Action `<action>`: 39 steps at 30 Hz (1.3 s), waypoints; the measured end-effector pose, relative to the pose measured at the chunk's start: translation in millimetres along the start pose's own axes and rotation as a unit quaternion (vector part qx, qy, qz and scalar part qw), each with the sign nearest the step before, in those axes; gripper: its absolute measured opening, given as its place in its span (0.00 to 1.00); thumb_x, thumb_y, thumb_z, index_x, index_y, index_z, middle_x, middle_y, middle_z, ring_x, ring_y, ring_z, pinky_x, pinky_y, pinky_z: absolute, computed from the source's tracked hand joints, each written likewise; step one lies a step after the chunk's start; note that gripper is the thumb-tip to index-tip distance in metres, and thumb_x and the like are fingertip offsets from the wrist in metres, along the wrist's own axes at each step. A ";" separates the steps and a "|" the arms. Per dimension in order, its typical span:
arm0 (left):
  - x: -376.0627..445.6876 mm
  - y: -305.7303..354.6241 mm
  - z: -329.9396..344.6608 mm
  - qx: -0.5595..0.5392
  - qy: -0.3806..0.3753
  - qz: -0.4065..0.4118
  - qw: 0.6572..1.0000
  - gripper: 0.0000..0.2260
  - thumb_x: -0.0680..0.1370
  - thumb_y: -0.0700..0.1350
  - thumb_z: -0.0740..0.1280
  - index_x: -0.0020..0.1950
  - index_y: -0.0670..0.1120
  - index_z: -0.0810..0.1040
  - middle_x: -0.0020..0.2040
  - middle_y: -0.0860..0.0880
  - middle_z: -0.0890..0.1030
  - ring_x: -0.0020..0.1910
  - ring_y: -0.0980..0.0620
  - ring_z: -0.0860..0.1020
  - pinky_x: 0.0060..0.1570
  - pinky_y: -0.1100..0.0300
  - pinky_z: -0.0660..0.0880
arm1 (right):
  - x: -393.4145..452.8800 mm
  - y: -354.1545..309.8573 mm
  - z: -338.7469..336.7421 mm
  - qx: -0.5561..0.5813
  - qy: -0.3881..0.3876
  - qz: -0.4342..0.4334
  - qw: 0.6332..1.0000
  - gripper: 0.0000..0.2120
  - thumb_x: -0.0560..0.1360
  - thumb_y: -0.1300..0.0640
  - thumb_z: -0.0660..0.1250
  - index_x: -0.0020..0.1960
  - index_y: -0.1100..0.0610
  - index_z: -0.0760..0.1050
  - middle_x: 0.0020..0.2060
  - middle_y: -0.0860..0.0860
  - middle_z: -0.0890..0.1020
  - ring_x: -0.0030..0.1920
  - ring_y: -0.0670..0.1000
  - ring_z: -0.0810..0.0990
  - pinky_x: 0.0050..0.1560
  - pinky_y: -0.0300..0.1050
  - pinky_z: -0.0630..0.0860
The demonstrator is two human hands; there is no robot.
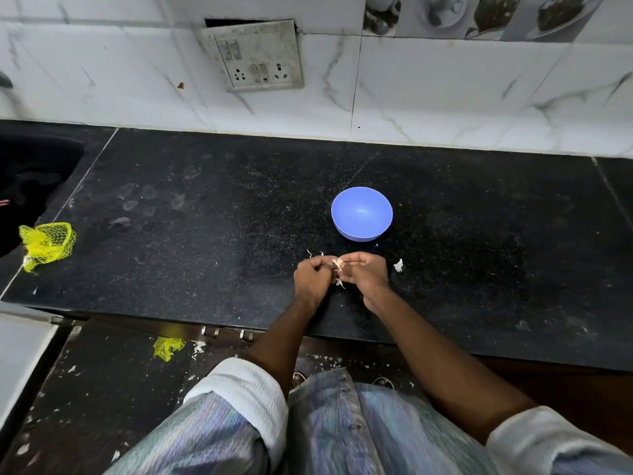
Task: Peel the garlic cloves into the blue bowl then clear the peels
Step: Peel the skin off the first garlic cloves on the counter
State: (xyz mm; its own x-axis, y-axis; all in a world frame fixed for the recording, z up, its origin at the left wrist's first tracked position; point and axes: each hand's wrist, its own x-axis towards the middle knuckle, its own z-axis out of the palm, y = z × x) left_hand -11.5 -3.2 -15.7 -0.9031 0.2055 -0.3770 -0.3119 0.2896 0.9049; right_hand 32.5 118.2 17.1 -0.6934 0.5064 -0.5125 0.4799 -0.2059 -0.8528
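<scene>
Left hand (313,277) and right hand (363,274) both pinch one garlic clove (337,265) at lower centre, just below the empty blue bowl (361,214). The clove is likely light and firm, its skin papery; pinch the ends.

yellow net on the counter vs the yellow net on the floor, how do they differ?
The net on the counter is the bigger piece and lies on the black counter far left of the hands. The net on the floor looks smaller, a crumpled scrap below the counter's front edge among white flecks. Both are the same bright yellow mesh, and neither is touched.
</scene>
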 end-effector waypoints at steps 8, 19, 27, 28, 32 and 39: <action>3.2 -4.7 1.2 0.028 0.045 -0.005 0.999 0.02 0.77 0.43 0.77 0.46 0.45 0.90 0.38 0.48 0.88 0.34 0.55 0.82 0.46 0.56 0.83 | -2.1 0.9 1.4 -0.021 0.002 0.012 1.000 0.07 0.71 0.72 0.74 0.47 0.64 0.83 0.38 0.60 0.87 0.34 0.52 0.86 0.41 0.45 0.85; -3.0 -2.2 2.8 0.018 0.074 -0.017 0.997 0.06 0.79 0.39 0.72 0.50 0.44 0.89 0.41 0.48 0.88 0.41 0.50 0.86 0.43 0.60 0.82 | 0.0 4.3 7.9 0.013 0.004 0.035 0.999 0.13 0.67 0.75 0.72 0.47 0.62 0.85 0.39 0.58 0.88 0.44 0.59 0.88 0.50 0.52 0.86; -2.0 -2.5 1.9 -0.086 0.019 -0.065 0.994 0.15 0.83 0.33 0.59 0.52 0.42 0.86 0.45 0.39 0.87 0.43 0.43 0.85 0.51 0.50 0.85 | 0.7 8.8 10.0 0.056 0.004 0.034 0.998 0.08 0.73 0.73 0.70 0.49 0.66 0.84 0.43 0.62 0.87 0.45 0.58 0.88 0.52 0.50 0.85; -2.2 -1.0 1.3 -0.098 0.016 -0.064 0.993 0.15 0.83 0.33 0.59 0.52 0.41 0.85 0.46 0.38 0.87 0.43 0.45 0.85 0.49 0.54 0.85 | 0.8 9.2 9.3 0.052 0.006 0.033 0.998 0.07 0.74 0.73 0.68 0.49 0.67 0.83 0.43 0.61 0.87 0.44 0.57 0.89 0.52 0.48 0.85; -0.4 -1.1 -4.9 -0.064 0.025 -0.050 0.996 0.14 0.83 0.33 0.62 0.52 0.43 0.87 0.46 0.40 0.88 0.43 0.47 0.85 0.51 0.53 0.85 | -0.6 5.6 7.2 0.063 0.010 0.040 0.997 0.09 0.77 0.74 0.64 0.52 0.69 0.82 0.43 0.62 0.86 0.43 0.56 0.88 0.43 0.39 0.84; -1.5 -0.9 -18.5 0.116 0.062 0.048 0.990 0.14 0.76 0.33 0.70 0.49 0.51 0.89 0.39 0.56 0.87 0.41 0.58 0.85 0.50 0.60 0.83 | -2.7 2.1 2.6 0.081 -0.014 0.036 0.996 0.11 0.78 0.74 0.65 0.58 0.67 0.79 0.48 0.63 0.85 0.49 0.56 0.87 0.46 0.39 0.84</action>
State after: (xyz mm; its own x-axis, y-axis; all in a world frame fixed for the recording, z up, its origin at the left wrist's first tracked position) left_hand -15.3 -21.0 -12.3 -0.9589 0.1311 -0.2516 -0.1595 0.4845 0.8601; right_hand 34.0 114.2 16.4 -0.6770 0.4618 -0.5731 0.4368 -0.3747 -0.8178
